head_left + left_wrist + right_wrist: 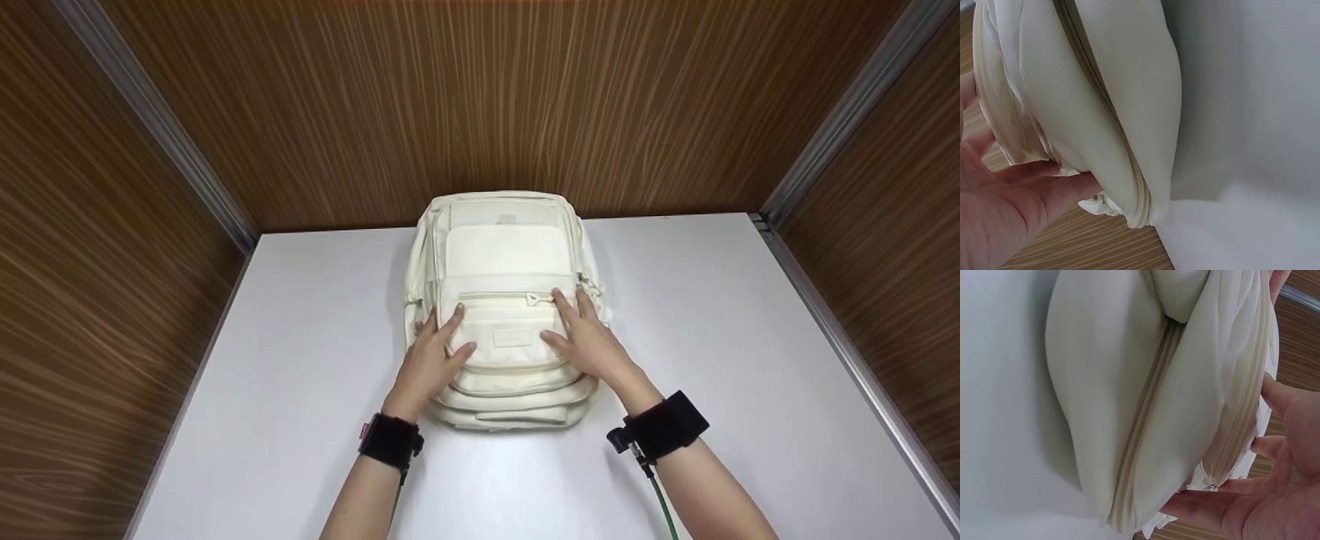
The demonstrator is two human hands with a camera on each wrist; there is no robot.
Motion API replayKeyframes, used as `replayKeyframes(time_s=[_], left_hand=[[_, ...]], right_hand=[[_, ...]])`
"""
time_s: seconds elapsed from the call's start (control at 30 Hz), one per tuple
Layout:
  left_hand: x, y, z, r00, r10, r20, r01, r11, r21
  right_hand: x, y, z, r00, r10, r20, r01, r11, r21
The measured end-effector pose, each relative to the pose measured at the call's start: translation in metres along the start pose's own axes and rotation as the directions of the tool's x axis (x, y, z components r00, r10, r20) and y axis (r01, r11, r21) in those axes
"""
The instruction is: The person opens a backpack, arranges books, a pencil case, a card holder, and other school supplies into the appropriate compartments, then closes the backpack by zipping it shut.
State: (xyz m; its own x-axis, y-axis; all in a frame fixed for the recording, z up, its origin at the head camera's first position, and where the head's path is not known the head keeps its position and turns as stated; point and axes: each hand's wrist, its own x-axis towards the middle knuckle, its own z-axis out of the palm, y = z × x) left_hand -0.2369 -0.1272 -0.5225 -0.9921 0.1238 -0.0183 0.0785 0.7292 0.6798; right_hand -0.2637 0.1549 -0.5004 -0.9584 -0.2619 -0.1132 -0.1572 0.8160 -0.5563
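Note:
A cream backpack [510, 251] lies on the white table, its front pockets facing up and its top toward the back wall. My left hand [429, 364] rests on the left side of the lower front pocket, fingers spread. On the opposite side my right hand [596, 346] touches the pocket, its fingertips near a triangular zipper pull [533, 299]. In the left wrist view, the fingers [1061, 188] lie against the bag's side beside a long zipper [1100, 90]. The right wrist view has the fingers [1202, 506] along the other side, near another zipper [1143, 422].
The white tabletop [315, 337] extends on both sides of the bag. Brown wood-grain panels [495, 97] stand behind, left and right, with metal strips [832, 300] along their edges. Each wrist wears a black band [666, 425], and a green cable [663, 502] hangs from the right one.

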Motion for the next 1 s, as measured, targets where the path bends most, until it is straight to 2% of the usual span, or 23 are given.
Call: replayKeyframes(time_s=[0.47, 0.67, 0.8, 1.0], left_hand=[[0.026, 0.002, 0.001, 1.0, -0.026, 0.017, 0.027, 1.0, -0.013], [0.029, 0.002, 0.001, 0.999, -0.04, 0.023, 0.039, 0.999, 0.029], [0.03, 0.002, -0.003, 1.0, -0.018, 0.024, 0.017, 0.998, 0.057], [0.026, -0.004, -0.008, 0.999, 0.002, 0.045, -0.004, 0.999, 0.044]], right_hand=[[0.027, 0.01, -0.005, 1.0, 0.015, 0.013, -0.015, 1.0, 0.008], [0.03, 0.009, -0.003, 0.999, 0.038, 0.011, -0.038, 0.999, -0.018], [0.029, 0.01, -0.002, 1.0, 0.006, -0.02, -0.007, 0.998, -0.064], [0.021, 0.017, -0.003, 0.998, -0.047, -0.044, 0.042, 0.992, -0.118]])
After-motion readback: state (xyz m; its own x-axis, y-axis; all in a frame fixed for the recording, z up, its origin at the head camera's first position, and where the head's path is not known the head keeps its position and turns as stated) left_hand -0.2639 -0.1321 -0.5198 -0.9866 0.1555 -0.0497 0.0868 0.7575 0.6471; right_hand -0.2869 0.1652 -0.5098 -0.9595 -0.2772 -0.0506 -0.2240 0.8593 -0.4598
